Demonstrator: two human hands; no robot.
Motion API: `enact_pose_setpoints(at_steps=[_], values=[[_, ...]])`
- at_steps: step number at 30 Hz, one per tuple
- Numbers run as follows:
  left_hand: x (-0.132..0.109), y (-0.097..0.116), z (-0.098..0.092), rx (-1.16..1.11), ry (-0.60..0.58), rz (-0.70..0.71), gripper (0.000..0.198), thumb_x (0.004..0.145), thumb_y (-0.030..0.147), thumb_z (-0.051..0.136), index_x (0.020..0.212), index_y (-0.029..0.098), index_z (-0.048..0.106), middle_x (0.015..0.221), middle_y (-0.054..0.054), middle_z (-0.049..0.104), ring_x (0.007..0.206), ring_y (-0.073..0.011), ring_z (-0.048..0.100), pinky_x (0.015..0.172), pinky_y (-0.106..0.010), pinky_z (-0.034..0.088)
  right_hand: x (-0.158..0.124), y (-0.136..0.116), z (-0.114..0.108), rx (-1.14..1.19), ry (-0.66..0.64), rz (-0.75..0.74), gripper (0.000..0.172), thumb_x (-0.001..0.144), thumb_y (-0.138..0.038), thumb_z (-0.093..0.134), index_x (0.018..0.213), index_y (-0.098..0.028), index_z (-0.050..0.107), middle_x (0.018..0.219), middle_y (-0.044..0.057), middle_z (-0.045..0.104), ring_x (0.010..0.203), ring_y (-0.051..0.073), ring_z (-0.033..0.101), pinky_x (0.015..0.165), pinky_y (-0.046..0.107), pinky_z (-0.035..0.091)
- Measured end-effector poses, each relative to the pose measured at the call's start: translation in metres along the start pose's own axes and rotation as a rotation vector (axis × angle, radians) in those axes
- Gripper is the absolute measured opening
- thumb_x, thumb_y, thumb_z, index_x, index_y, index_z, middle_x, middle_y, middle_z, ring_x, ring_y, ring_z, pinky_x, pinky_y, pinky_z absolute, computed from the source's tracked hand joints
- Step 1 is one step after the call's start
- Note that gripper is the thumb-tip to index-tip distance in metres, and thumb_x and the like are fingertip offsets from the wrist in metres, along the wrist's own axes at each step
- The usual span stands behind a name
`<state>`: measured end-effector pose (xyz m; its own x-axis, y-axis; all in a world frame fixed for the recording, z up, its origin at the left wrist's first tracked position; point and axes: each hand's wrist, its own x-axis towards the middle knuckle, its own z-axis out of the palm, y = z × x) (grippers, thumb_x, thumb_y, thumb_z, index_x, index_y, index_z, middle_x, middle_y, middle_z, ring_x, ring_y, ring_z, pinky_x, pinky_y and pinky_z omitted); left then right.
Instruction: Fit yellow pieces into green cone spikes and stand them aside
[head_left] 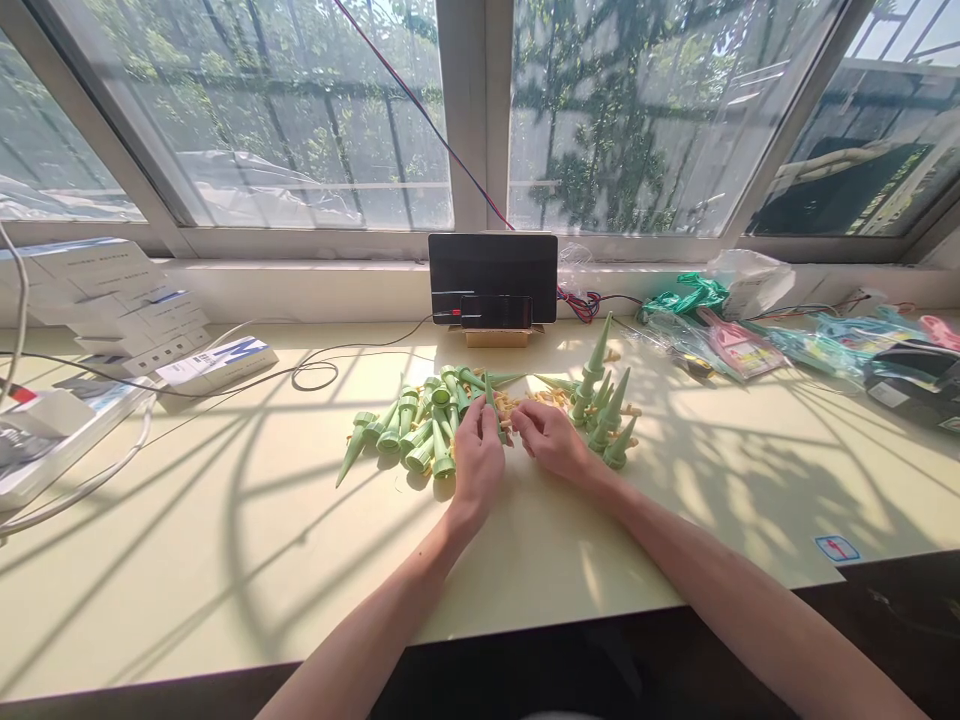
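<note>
Held upright in my left hand (478, 455) is a green plastic spike (490, 392), its point facing up and its lower part partly covered by the fingers. Close by on the right, my right hand (553, 435) has its fingers bent together in a pinch at the spike's lower end. What lies between those fingertips is too small to name. A pile of green hollow cone spikes (420, 425) lies left of my hands. Several more green spikes (600, 400) stand or lean to the right. Small tan pieces (510, 402) are scattered behind my hands.
A tablet (493, 262) with a phone (495, 312) before it stands on a wooden holder (496, 339) at the back. White boxes (217, 364), a power strip (52, 450) and cables occupy the left. Bagged items (739, 345) lie at right. The table's front edge (540, 622) runs beneath my forearms.
</note>
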<state>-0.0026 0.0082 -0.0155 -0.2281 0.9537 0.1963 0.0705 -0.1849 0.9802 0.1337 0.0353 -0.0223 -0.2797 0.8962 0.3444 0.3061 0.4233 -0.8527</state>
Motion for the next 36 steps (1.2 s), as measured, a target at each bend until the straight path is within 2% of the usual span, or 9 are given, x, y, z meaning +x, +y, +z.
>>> enact_pose_setpoints(at_steps=[6, 11, 15, 25, 28, 31, 36], values=[[-0.003, 0.003, 0.001, -0.025, -0.063, 0.014, 0.030, 0.097, 0.037, 0.056, 0.118, 0.019, 0.068, 0.078, -0.001, 0.065, 0.062, -0.0131, 0.059, 0.065, -0.028, 0.053, 0.002, -0.002, -0.001, -0.043, 0.050, -0.011, 0.042, 0.100, -0.048, 0.047, 0.066, -0.023, 0.044, 0.056, -0.002, 0.046, 0.056, 0.014, 0.041, 0.055, 0.029, 0.033], [-0.004, 0.000, 0.002, -0.009, -0.096, 0.025, 0.042, 0.092, 0.035, 0.064, 0.132, 0.021, 0.064, 0.088, -0.003, 0.069, 0.072, -0.0155, 0.065, 0.068, -0.029, 0.057, 0.001, -0.004, -0.004, -0.072, 0.079, -0.006, 0.046, 0.100, -0.052, 0.048, 0.065, -0.023, 0.045, 0.058, -0.001, 0.047, 0.059, 0.015, 0.042, 0.056, 0.029, 0.033], [-0.003, -0.005, 0.003, 0.007, -0.107, 0.045, 0.043, 0.091, 0.034, 0.066, 0.133, 0.023, 0.064, 0.090, -0.004, 0.069, 0.077, -0.0177, 0.066, 0.070, -0.030, 0.057, 0.002, -0.003, -0.004, -0.084, 0.093, -0.011, 0.049, 0.101, -0.054, 0.046, 0.063, -0.022, 0.045, 0.059, 0.000, 0.049, 0.059, 0.015, 0.043, 0.057, 0.029, 0.034], [-0.003, -0.002, 0.002, 0.013, -0.146, 0.089, 0.034, 0.092, 0.031, 0.065, 0.125, 0.025, 0.065, 0.096, -0.004, 0.071, 0.083, -0.0183, 0.067, 0.072, -0.031, 0.058, 0.003, -0.001, -0.005, -0.108, 0.064, 0.045, 0.060, 0.102, -0.063, 0.039, 0.057, -0.024, 0.040, 0.049, -0.001, 0.043, 0.052, 0.015, 0.040, 0.053, 0.031, 0.032], [-0.003, -0.002, 0.003, 0.009, -0.143, 0.082, 0.026, 0.091, 0.032, 0.066, 0.116, 0.024, 0.066, 0.097, -0.005, 0.071, 0.088, -0.0195, 0.068, 0.072, -0.031, 0.058, 0.003, -0.002, -0.004, -0.105, 0.069, 0.063, 0.063, 0.102, -0.064, 0.038, 0.055, -0.024, 0.039, 0.048, -0.001, 0.043, 0.051, 0.015, 0.040, 0.053, 0.031, 0.033], [-0.004, -0.002, 0.003, 0.004, -0.144, 0.051, 0.021, 0.090, 0.036, 0.067, 0.105, 0.021, 0.067, 0.099, -0.007, 0.071, 0.092, -0.0212, 0.068, 0.073, -0.032, 0.058, 0.003, -0.004, -0.004, -0.091, 0.098, 0.066, 0.063, 0.102, -0.064, 0.039, 0.054, -0.024, 0.041, 0.048, -0.001, 0.043, 0.052, 0.015, 0.043, 0.055, 0.030, 0.036], [-0.006, 0.005, 0.005, -0.048, -0.166, -0.078, 0.025, 0.088, 0.043, 0.069, 0.093, 0.018, 0.066, 0.088, -0.005, 0.068, 0.077, -0.0171, 0.064, 0.064, -0.029, 0.055, 0.002, -0.007, -0.004, -0.058, 0.123, 0.054, 0.062, 0.103, -0.062, 0.041, 0.055, -0.023, 0.042, 0.047, -0.001, 0.045, 0.053, 0.015, 0.048, 0.058, 0.029, 0.039]])
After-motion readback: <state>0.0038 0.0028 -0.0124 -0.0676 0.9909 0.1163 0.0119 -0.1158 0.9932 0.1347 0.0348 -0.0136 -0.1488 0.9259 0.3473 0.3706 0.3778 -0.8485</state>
